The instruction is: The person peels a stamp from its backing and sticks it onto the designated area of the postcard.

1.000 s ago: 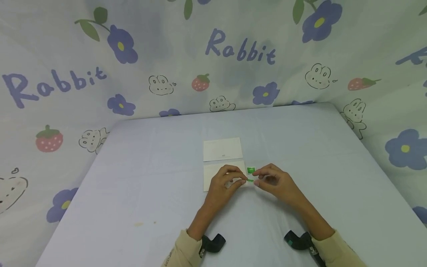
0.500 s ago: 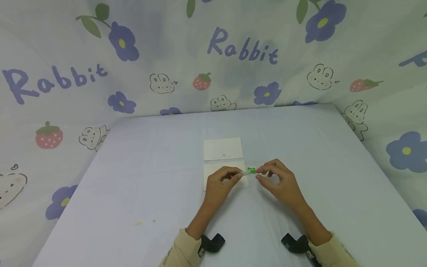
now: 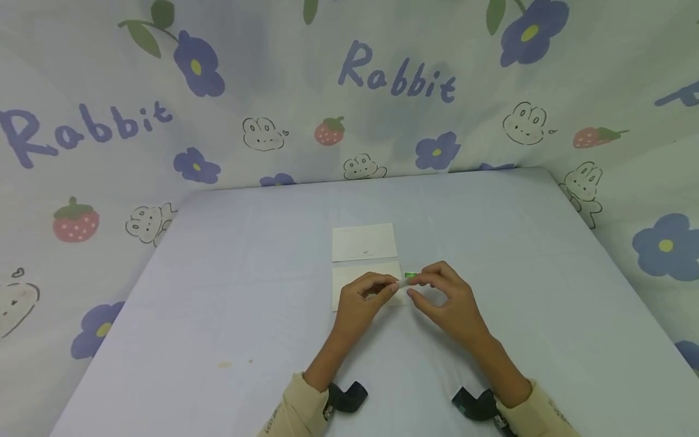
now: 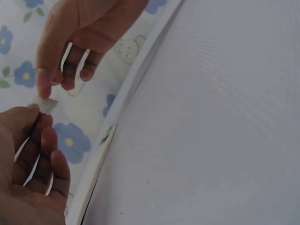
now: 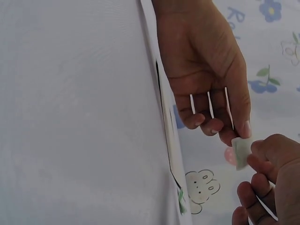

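Your left hand (image 3: 357,306) pinches one small pale slip of paper (image 3: 403,283) between thumb and forefinger, its other fingers curled. The slip is raised in front of you, between your two hands. Your right hand (image 3: 454,308) is partly open: its forefinger touches the slip's far end while its thumb stands apart in the head view.

On the backdrop (image 3: 218,145) behind the worktop (image 3: 262,273), you can read "Rabbit" twice in full, in purple letters; a third piece of lettering is cut off at your right. The backdrop also shows three strawberries and six line-drawn rabbits, some cut off, among purple flowers.

On the worktop you have one white card (image 3: 363,241) showing two panels, the nearer one partly covered by your left hand. The farther panel bears one tiny printed mark (image 3: 366,252), too small to read. Just right of the card is one green sticker (image 3: 410,275), partly hidden by your right hand. Two tan stains (image 3: 224,365) mark the cloth at your left.

You wear two beige sleeves (image 3: 300,408); their dark lettering can't be made out. One black camera mount (image 3: 351,397) sits at each wrist.
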`<move>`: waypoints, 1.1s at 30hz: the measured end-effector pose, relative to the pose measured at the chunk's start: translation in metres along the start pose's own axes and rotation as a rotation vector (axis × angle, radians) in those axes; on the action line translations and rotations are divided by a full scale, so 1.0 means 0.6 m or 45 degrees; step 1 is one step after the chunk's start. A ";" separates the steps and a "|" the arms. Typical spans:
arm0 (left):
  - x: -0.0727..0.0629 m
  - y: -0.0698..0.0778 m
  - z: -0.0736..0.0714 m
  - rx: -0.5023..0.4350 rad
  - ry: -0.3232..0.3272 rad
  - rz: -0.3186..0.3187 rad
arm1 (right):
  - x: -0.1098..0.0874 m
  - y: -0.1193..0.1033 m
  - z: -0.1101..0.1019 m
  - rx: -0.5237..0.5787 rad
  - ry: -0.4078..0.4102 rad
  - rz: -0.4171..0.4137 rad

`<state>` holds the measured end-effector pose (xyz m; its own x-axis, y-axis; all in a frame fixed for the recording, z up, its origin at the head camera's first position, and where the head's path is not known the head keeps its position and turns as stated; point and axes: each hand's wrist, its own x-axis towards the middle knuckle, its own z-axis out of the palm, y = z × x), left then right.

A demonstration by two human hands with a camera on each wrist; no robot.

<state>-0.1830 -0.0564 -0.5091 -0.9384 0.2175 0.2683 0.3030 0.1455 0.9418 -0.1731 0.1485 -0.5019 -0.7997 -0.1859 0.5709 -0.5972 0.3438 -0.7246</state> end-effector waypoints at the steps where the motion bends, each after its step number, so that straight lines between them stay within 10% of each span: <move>1: 0.000 0.001 0.001 -0.006 -0.002 0.002 | 0.000 0.000 0.001 -0.008 0.001 -0.001; 9: 0.002 0.065 0.006 -0.013 -0.047 -0.027 | -0.001 -0.004 -0.004 -0.043 0.019 -0.007; 18: -0.003 0.063 -0.003 0.042 0.005 0.008 | 0.004 -0.007 0.013 -0.017 0.010 -0.016; 27: 0.000 0.004 0.001 0.068 0.032 0.005 | 0.004 0.003 0.023 -0.021 0.023 -0.032; 33: 0.000 0.017 0.001 0.089 0.052 0.010 | 0.005 0.004 0.025 -0.026 0.022 -0.047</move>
<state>-0.1800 -0.0545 -0.4995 -0.9415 0.1798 0.2850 0.3199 0.2111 0.9236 -0.1780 0.1349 -0.5078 -0.7760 -0.1830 0.6036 -0.6246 0.3561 -0.6950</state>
